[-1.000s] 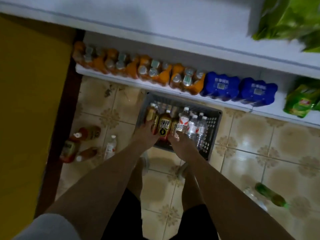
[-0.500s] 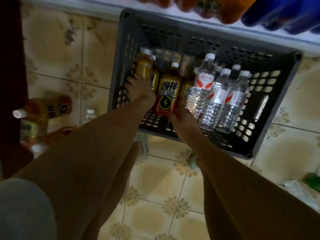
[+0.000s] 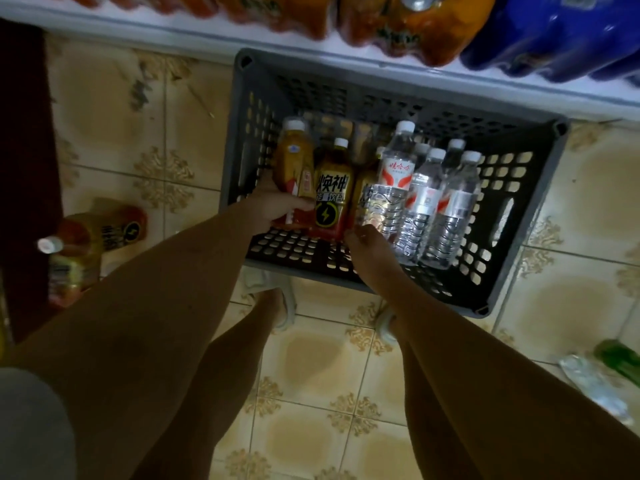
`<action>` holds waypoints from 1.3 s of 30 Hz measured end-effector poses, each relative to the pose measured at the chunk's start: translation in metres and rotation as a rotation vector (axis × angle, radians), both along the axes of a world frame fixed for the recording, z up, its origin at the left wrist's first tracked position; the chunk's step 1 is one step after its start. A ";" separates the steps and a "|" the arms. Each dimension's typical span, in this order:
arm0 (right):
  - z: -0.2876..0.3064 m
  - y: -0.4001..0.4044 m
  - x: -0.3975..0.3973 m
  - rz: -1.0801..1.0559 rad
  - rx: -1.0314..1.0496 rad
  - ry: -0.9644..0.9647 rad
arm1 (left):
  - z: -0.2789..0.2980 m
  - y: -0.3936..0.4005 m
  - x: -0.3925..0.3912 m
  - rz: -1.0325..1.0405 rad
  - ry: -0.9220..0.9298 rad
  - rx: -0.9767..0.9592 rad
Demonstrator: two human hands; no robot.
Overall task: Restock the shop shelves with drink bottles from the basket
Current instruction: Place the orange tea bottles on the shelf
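Since the prior frame my left hand [image 3: 273, 207] has wrapped around the orange bottle [image 3: 294, 161], upright at the basket's [image 3: 519, 271] left; right hand [image 3: 367, 242] grip: undeterminable, nearest the energy bottle [image 3: 332, 192].

A grey basket [image 3: 512, 216] is set on the tiled floor [image 3: 329, 393], loose bottles [image 3: 86, 244] at its left; packs [image 3: 408, 26] are lined on the shelf [image 3: 194, 32].
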State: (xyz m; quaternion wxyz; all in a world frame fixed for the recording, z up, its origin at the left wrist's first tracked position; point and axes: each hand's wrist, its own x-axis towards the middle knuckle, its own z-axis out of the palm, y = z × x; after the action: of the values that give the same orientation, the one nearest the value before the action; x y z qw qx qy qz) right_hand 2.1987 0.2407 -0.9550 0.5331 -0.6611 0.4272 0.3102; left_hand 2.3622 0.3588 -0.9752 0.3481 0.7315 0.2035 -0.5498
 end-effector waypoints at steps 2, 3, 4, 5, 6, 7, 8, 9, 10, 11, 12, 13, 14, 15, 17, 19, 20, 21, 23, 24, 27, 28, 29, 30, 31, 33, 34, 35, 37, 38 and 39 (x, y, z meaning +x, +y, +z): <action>0.022 -0.004 0.007 -0.061 0.049 0.010 | 0.029 -0.002 0.000 0.000 0.052 -0.035; 0.033 -0.007 0.011 -0.107 0.085 0.017 | 0.045 -0.004 0.000 -0.005 0.086 -0.047; 0.046 -0.009 0.017 -0.154 0.115 0.019 | 0.061 -0.007 -0.001 -0.004 0.122 -0.068; 0.058 -0.013 0.021 -0.208 0.161 0.026 | 0.074 -0.009 -0.003 0.009 0.164 -0.097; 0.077 -0.015 0.026 -0.264 0.221 0.032 | 0.095 -0.013 -0.005 0.020 0.206 -0.135; 0.094 -0.018 0.029 -0.323 0.292 0.042 | 0.114 -0.016 -0.007 0.032 0.240 -0.166; 0.111 -0.020 0.032 -0.375 0.352 0.052 | 0.133 -0.020 -0.009 0.033 0.262 -0.195; 0.126 -0.023 0.034 -0.413 0.403 0.051 | 0.151 -0.023 -0.012 0.037 0.279 -0.223; 0.148 -0.026 0.037 -0.448 0.450 0.029 | 0.172 -0.026 -0.015 0.034 0.291 -0.257; 0.167 -0.029 0.038 -0.479 0.494 0.006 | 0.193 -0.028 -0.017 0.032 0.298 -0.287; 0.190 -0.032 0.039 -0.517 0.542 -0.019 | 0.215 -0.032 -0.018 0.018 0.297 -0.309; 0.211 -0.037 0.039 -0.537 0.569 -0.049 | 0.237 -0.034 -0.020 0.003 0.294 -0.332; 0.232 -0.040 0.039 -0.539 0.572 -0.078 | 0.257 -0.037 -0.021 -0.013 0.292 -0.350; 0.253 -0.043 0.038 -0.521 0.550 -0.101 | 0.275 -0.038 -0.023 -0.028 0.283 -0.359; 0.297 -0.049 0.033 -0.496 0.498 -0.156 | 0.315 -0.039 -0.025 -0.076 0.252 -0.378; 0.340 -0.054 0.028 -0.482 0.460 -0.195 | 0.357 -0.042 -0.026 -0.098 0.228 -0.394; 0.360 -0.056 0.027 -0.489 0.443 -0.209 | 0.376 -0.044 -0.027 -0.097 0.225 -0.402; 0.384 -0.058 0.024 -0.494 0.419 -0.236 | 0.400 -0.047 -0.028 -0.092 0.218 -0.417; 0.427 -0.061 0.021 -0.496 0.390 -0.298 | 0.449 -0.054 -0.028 -0.080 0.194 -0.453; 0.445 -0.063 0.020 -0.495 0.384 -0.330 | 0.470 -0.057 -0.026 -0.080 0.189 -0.475; 0.496 -0.067 0.018 -0.502 0.384 -0.410 | 0.522 -0.063 -0.020 -0.128 0.164 -0.545; 0.512 -0.069 0.018 -0.507 0.377 -0.436 | 0.537 -0.065 -0.018 -0.150 0.142 -0.561; 0.530 -0.071 0.019 -0.503 0.358 -0.466 | 0.552 -0.068 -0.014 -0.160 0.116 -0.582; 0.544 -0.074 0.021 -0.501 0.339 -0.489 | 0.565 -0.070 -0.012 -0.161 0.092 -0.595; 0.559 -0.076 0.024 -0.499 0.313 -0.513 | 0.578 -0.073 -0.009 -0.165 0.066 -0.610; 0.590 -0.082 0.027 -0.495 0.255 -0.564 | 0.608 -0.080 -0.002 -0.210 0.016 -0.643; 0.603 -0.086 0.031 -0.498 0.229 -0.589 | 0.620 -0.085 0.003 -0.244 -0.009 -0.664; 0.615 -0.089 0.033 -0.500 0.204 -0.614 | 0.632 -0.090 0.009 -0.274 -0.036 -0.686; 0.642 -0.093 0.039 -0.509 0.145 -0.675 | 0.663 -0.099 0.020 -0.320 -0.092 -0.734; 0.655 -0.095 0.044 -0.519 0.120 -0.705 | 0.677 -0.103 0.026 -0.334 -0.120 -0.754; 0.666 -0.096 0.047 -0.527 0.099 -0.731 | 0.689 -0.107 0.031 -0.347 -0.148 -0.768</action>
State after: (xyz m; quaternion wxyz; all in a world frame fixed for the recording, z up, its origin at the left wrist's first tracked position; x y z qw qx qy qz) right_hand 2.2461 0.1447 -0.2891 0.7405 -0.5698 0.3494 -0.0697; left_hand 2.3929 0.2518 -0.2859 0.5114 0.6096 -0.1676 -0.5820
